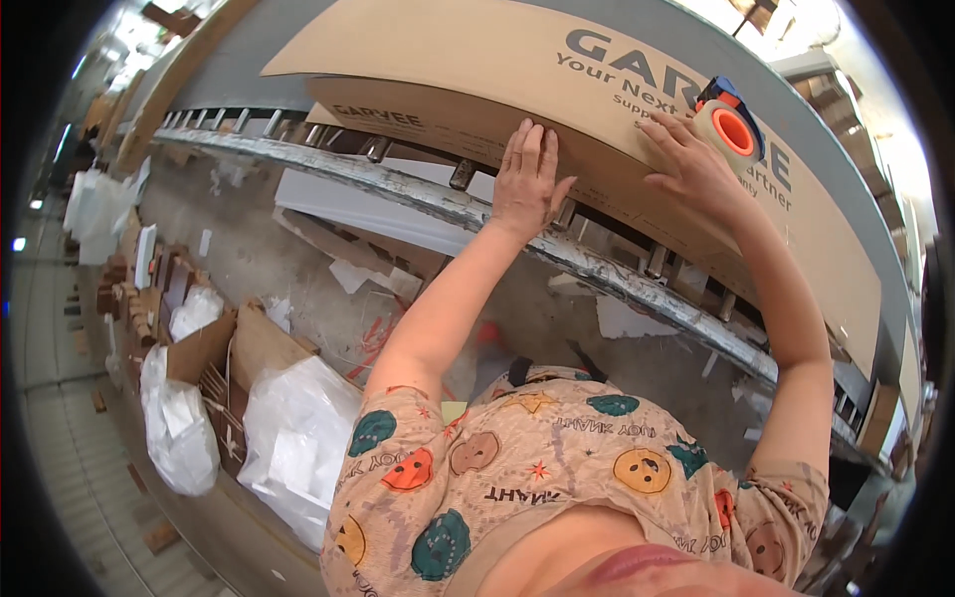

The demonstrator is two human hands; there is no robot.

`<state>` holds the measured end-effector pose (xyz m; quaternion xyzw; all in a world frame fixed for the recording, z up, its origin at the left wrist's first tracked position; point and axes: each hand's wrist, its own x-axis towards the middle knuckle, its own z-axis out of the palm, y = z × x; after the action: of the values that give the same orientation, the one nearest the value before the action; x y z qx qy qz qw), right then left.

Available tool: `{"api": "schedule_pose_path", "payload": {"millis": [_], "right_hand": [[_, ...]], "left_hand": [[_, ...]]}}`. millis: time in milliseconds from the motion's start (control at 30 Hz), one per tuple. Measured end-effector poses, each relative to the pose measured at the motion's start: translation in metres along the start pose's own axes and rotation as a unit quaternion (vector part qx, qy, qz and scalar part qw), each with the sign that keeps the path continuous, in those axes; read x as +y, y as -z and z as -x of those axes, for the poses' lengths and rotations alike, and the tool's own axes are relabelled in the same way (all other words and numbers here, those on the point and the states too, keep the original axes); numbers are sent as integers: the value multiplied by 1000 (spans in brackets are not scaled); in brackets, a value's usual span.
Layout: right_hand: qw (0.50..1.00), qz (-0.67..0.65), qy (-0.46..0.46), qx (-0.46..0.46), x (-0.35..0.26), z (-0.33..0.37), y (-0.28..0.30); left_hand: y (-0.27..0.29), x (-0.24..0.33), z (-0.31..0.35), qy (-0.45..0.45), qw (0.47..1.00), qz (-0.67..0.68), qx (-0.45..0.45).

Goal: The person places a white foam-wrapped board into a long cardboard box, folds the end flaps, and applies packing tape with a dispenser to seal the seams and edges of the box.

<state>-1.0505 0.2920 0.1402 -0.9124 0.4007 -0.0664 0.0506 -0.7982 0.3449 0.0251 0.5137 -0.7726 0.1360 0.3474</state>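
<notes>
A long brown cardboard box (468,70) with dark print lies across the roller conveyor in front of me. My left hand (529,177) rests on its near edge, with fingers stretched out over the side flap (418,124) and the thumb apart. Farther right, my right hand (691,164) lies flat on the top face close to that same edge, fingers spread. A tape dispenser (731,129) with a blue frame and an orange hub sits on the box just beyond my right wrist; neither hand grips it. The flap slants down toward the rollers, and its underside is hidden.
The conveyor's worn metal rail (398,189) runs between me and the box, with rollers (463,174) showing beneath. White sheets (368,204) and paper scraps lie on the floor below. Clear plastic bags (298,438) and cardboard pieces stand at lower left.
</notes>
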Motion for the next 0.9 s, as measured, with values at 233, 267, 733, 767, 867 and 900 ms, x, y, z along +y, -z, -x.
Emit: {"api": "schedule_pose_path", "payload": {"millis": [233,267,733,767,867,900], "right_hand": [[997,-9,-64,-52,-10,-6,-5],[999,13,-37,-36,-6,-5,-10],[971,192,121,75,-8,-26,-49],[969,186,137,81,-14,-31,-49],[988,65,134,42,-22,-46,-54],[985,93,132,62,-25,-49,-67]], "left_hand": [[-2,-30,-1,-55,998,34,-12],[2,-30,-4,-58,998,28,-21],[6,-65,-32,-91,993,-19,-69],[5,-64,-35,-90,993,-21,-69],[-9,-60,-41,-95,994,2,-54],[-7,-60,-37,-94,994,-13,-61]]}}
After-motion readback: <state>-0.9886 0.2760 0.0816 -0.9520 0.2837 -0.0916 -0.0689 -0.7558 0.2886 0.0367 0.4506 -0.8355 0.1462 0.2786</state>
